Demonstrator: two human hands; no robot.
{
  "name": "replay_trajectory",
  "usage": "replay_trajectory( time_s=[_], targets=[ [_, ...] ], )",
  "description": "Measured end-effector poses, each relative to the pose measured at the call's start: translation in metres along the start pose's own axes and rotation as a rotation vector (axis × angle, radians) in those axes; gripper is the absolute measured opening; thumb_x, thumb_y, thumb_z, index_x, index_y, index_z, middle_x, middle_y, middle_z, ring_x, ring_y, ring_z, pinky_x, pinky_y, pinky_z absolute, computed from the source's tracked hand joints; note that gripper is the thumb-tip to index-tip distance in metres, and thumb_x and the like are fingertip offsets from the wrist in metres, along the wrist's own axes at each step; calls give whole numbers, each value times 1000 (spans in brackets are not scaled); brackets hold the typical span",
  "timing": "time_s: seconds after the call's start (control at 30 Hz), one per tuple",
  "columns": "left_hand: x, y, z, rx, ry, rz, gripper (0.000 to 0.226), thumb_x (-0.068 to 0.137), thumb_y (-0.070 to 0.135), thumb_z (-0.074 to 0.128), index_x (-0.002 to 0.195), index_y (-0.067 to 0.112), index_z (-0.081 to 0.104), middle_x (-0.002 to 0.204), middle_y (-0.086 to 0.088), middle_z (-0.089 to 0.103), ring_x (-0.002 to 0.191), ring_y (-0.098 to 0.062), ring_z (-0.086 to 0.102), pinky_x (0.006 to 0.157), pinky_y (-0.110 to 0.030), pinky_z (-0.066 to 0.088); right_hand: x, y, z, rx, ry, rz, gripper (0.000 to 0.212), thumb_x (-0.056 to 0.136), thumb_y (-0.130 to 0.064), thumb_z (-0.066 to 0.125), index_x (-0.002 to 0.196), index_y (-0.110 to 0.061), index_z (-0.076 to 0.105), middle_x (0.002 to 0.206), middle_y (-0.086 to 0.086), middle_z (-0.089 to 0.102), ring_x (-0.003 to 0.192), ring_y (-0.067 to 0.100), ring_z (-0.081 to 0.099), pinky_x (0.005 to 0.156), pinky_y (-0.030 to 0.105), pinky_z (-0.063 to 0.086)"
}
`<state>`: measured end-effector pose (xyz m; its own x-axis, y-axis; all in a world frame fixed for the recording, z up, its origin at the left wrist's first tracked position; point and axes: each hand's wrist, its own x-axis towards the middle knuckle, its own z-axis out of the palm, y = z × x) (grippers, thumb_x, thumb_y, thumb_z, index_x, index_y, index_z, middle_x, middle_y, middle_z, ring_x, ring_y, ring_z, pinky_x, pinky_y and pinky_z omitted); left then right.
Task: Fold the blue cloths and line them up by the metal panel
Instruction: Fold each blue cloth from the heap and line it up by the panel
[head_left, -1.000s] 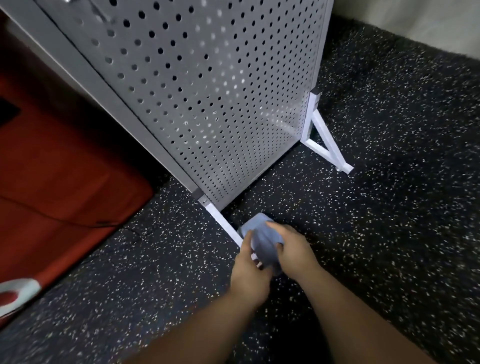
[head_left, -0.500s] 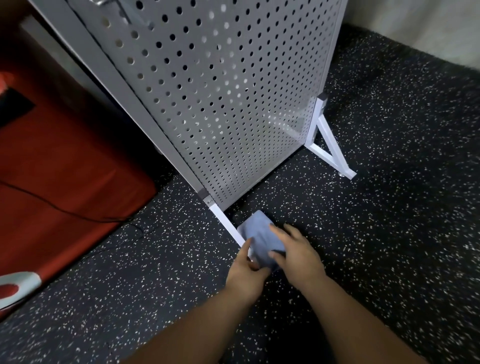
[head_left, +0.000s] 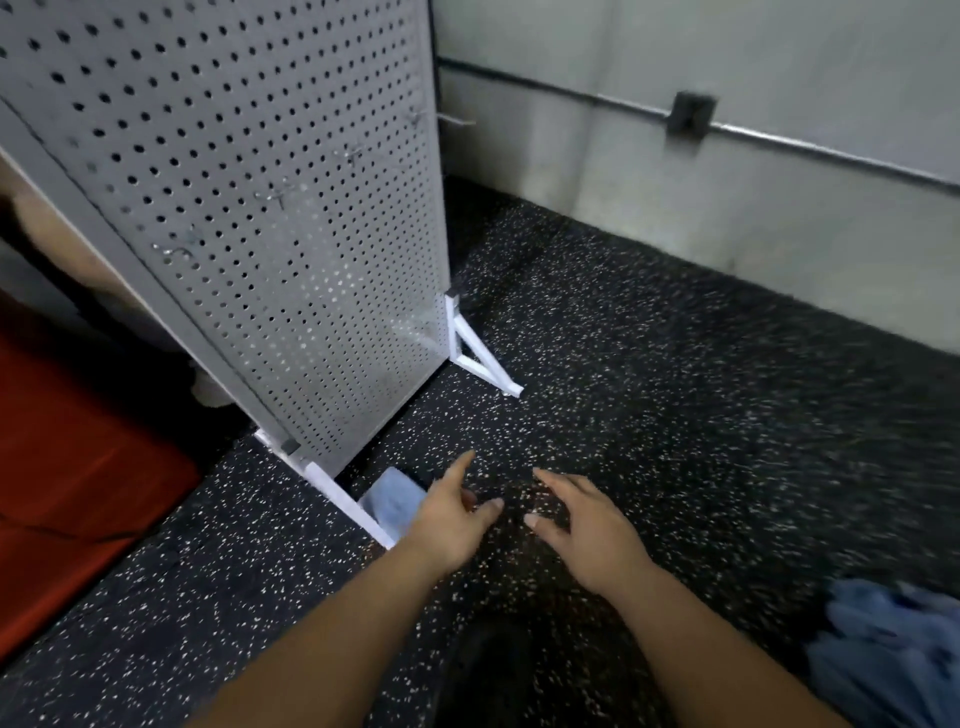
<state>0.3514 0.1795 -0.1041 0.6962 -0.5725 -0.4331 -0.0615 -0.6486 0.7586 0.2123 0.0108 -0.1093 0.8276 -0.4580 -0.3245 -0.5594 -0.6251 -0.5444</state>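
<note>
Blue cloth (head_left: 392, 501): folded flat (small square), beside panel foot (head_left: 345, 503) | left hand (head_left: 447, 525), right hand (head_left: 589, 535): relaxed, empty

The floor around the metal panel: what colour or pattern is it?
The floor is black with fine white speckles, seen best in the head view.

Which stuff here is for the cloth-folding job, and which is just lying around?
For the job: folded cloth, cloth pile, panel, left hand and right hand, both empty.
Just lying about: red mat, wall pipe, grey box on the pipe.
</note>
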Motion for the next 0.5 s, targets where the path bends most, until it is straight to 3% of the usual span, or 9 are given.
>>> replay_trajectory(
  time_s=[0.2, 0.33, 0.5],
  targets=[
    [-39, 103, 39, 242, -194, 259, 88, 95, 53, 74, 166, 43, 23, 140, -7, 56, 120, -22, 62, 105, -35, 51, -100, 46, -85, 2, 117, 137, 72, 99, -65, 57, 163, -45, 31, 164, -4, 39, 148, 20, 42, 120, 43, 41],
    [-67, 161, 86, 427, -356, 362, 96, 92, 59, 73, 168, 41, 17, 162, -13, 42, 144, -31, 49, 123, -45, 40, -173, 81, -124, -9, 174, 231, 71, 99, -65, 58, 163, -46, 32, 166, -4, 37, 146, 21, 45, 116, 41, 45],
    [-103, 222, 159, 636, -530, 477, 102, 87, 71, 70, 166, 48, 9, 169, -17, 31, 149, -36, 43, 124, -50, 38, -257, 140, -153, 0, 217, 382, 73, 99, -67, 58, 163, -44, 31, 169, -4, 33, 146, 21, 46, 119, 40, 42]
  ],
)
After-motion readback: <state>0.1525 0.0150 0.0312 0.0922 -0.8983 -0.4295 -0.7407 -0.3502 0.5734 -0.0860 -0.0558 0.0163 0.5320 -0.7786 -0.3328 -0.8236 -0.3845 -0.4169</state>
